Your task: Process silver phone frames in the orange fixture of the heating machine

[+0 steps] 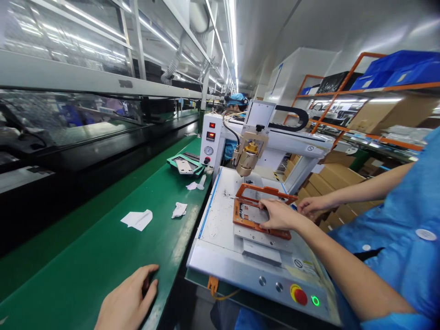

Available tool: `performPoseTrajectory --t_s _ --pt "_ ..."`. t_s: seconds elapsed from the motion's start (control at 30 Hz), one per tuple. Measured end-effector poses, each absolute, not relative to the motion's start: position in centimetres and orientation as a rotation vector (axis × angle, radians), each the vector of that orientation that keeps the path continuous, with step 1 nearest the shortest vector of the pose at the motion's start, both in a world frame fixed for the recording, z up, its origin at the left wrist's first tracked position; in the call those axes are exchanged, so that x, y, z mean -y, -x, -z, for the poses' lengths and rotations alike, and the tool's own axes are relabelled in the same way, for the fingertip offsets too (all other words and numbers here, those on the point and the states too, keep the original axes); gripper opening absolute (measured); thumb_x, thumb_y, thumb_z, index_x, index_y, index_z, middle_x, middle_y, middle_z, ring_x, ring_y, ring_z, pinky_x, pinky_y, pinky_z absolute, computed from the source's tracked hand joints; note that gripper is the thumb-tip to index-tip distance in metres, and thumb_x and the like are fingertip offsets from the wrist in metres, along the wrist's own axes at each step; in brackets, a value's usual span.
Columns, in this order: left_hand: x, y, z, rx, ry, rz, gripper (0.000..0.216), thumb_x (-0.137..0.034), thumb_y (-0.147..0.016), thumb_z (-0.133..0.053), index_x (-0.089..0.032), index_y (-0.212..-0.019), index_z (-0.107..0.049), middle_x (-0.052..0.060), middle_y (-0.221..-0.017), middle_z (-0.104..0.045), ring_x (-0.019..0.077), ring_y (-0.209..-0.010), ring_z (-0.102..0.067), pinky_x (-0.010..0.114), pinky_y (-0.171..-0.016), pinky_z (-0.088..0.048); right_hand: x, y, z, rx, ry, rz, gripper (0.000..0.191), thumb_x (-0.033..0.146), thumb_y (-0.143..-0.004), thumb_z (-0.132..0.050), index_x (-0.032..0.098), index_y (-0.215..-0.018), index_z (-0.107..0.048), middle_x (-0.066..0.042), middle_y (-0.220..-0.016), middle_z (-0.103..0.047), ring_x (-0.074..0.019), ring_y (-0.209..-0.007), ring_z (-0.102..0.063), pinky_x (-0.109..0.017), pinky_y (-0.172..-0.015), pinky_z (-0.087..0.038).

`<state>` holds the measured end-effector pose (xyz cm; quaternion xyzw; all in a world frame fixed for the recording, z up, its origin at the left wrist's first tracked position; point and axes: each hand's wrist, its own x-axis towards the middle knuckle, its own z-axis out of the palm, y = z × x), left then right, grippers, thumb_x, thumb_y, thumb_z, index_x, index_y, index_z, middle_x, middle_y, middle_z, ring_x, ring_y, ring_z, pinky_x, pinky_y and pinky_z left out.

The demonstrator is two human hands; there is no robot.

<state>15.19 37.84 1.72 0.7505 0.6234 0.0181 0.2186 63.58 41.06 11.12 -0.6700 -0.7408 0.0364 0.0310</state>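
My left hand (125,300) lies on the green bench with its fingers loosely bent, thumb and forefinger apart, and nothing in it. My right hand (280,214) reaches across to the machine. Its thumb and fingers grip the edges of a flat grey phone part (249,213), which lies in an orange fixture (237,219) and is partly covered by the hand. Behind the part, the fixture's orange hinged frame (256,189) is tilted up. A brass-coloured machine head (245,162) hangs above and behind the fixture.
A co-worker in blue stands at the right, one hand (312,206) near the fixture. Paper scraps (138,220) lie on the bench. Farther back, a green tray (172,160) holds phone parts. A red stop button (300,295) is on the machine's front. Cardboard boxes (338,176) stand behind.
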Motion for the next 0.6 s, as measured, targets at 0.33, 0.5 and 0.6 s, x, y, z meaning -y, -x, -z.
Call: performPoseTrajectory --t_s 0.33,0.5,0.6 --pt "-38.1 -15.3 -1.7 -1.693 -2.139 -0.225 0.037 -0.033 -0.1 -0.035 -0.026 -0.124 -0.062 0.004 -0.101 -0.072 0.0218 -0.095 -0.069 0.035 -0.083 -0.048 -38.5 -62.1 -12.8 2.162 2.057 -0.085 0.046 0.039 -0.066 -0.073 0.023 -0.101 -0.047 -0.006 -0.101 -0.063 -0.0265 -0.091 -0.06 -0.038 -0.08 -0.045" --pt "-36.1 -16.0 -1.3 -1.587 -2.14 -0.576 0.029 -0.02 -0.093 -0.048 -0.024 -0.112 -0.069 0.003 -0.098 -0.074 0.0197 -0.088 -0.07 0.032 -0.082 -0.052 -38.5 -52.3 -10.8 2.39 1.731 -0.281 0.044 0.036 -0.064 -0.072 0.023 -0.101 -0.051 -0.006 -0.1 -0.062 -0.0276 -0.094 -0.056 -0.039 -0.083 -0.043" --pt "-32.1 -15.8 -0.7 -1.437 -2.17 -0.724 0.026 -0.019 -0.087 -0.058 -0.027 -0.108 -0.071 0.003 -0.096 -0.075 0.0196 -0.087 -0.072 0.03 -0.078 -0.056 -41.2 -42.7 -8.4 2.669 1.38 -0.314 0.043 0.034 -0.061 -0.073 0.022 -0.097 -0.051 -0.005 -0.095 -0.063 -0.0271 -0.089 -0.057 -0.04 -0.085 -0.041"
